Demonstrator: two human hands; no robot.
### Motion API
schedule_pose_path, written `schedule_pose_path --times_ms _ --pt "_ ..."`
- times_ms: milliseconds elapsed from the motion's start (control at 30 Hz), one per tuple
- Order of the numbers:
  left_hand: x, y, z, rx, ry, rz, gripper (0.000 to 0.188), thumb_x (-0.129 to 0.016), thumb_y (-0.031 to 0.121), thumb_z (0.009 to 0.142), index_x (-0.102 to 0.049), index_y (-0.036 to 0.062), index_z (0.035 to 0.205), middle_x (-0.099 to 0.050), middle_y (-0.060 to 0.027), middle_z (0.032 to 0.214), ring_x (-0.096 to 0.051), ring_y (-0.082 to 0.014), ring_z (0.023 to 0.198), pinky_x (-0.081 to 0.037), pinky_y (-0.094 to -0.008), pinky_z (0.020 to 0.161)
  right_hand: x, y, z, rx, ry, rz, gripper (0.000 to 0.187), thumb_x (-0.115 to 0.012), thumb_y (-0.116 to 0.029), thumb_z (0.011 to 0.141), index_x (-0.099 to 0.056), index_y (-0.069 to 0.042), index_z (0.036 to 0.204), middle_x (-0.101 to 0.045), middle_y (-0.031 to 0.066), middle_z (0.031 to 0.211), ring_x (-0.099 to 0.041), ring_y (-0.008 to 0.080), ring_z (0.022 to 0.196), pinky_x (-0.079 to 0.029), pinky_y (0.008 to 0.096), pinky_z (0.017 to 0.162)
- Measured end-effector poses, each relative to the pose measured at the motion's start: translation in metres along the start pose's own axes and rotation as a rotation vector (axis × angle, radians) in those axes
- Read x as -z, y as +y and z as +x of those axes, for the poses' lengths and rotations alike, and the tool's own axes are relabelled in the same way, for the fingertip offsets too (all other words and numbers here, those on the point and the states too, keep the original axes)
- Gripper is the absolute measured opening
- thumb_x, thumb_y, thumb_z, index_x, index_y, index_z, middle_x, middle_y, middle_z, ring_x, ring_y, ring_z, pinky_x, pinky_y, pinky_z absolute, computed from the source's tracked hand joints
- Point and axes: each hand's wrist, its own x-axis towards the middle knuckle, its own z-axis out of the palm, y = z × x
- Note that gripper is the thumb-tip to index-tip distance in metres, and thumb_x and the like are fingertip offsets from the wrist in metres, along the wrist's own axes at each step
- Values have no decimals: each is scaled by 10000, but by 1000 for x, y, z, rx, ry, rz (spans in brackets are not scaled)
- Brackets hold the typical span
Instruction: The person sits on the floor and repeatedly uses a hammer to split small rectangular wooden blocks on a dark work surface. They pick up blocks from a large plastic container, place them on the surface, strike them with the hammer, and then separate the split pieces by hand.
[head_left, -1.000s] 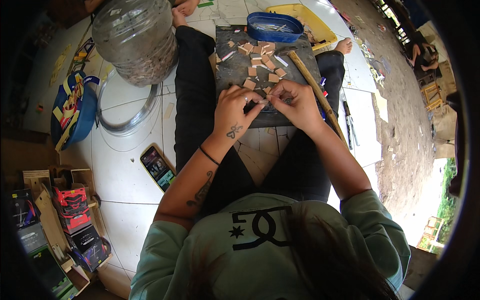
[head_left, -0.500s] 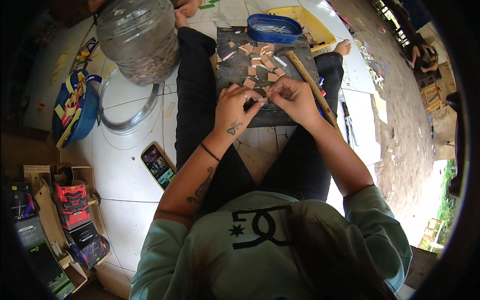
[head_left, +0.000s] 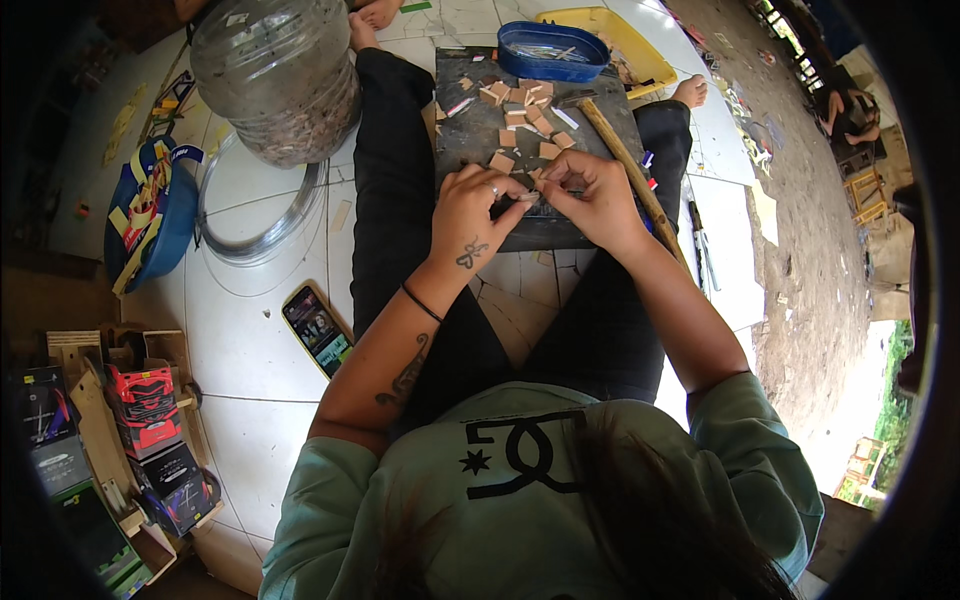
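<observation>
Both my hands meet over the near part of a dark board [head_left: 465,140] between my legs. My left hand [head_left: 475,207] is closed in a pinch, thumb against forefinger. Facing it, my right hand [head_left: 592,195] pinches at nearly the same spot. Whatever small piece lies between the fingertips is too small to make out. Just beyond the fingers, several small brown square pieces [head_left: 517,118] lie scattered on the board. A hammer with a wooden handle [head_left: 625,150] rests along the board's right side, close to my right hand.
At the board's far end stands a blue oval tub [head_left: 553,72] with thin sticks, beside a yellow tray [head_left: 655,65]. Left are a large clear plastic container [head_left: 280,90], a wire coil [head_left: 235,235], a blue basin [head_left: 165,235] and a phone [head_left: 317,328]. Pens [head_left: 700,240] lie right.
My fingertips have shifted very slightly while staying pinched together over the board. The whole view has moved a little; nothing else visibly differs.
</observation>
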Motion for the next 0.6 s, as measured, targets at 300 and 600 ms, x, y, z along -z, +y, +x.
schedule_pose_path --times_ms 300,600 --pt "0 0 0 7 0 -10 118 -769 163 747 -700 92 812 -686 19 833 -580 -175 761 -405 -327 771 1 -16 2 88 -62 -167 74 -669 10 782 -596 24 783 -635 121 695 -630 160 599 -504 287 585" --pt "0 6 12 31 -25 -131 106 -723 69 783 -671 6 850 -641 -79 803 -578 -202 710 -470 -327 674 4 -13 8 -26 -113 -201 76 -693 -18 772 -630 6 808 -639 121 754 -651 214 672 -514 315 633"
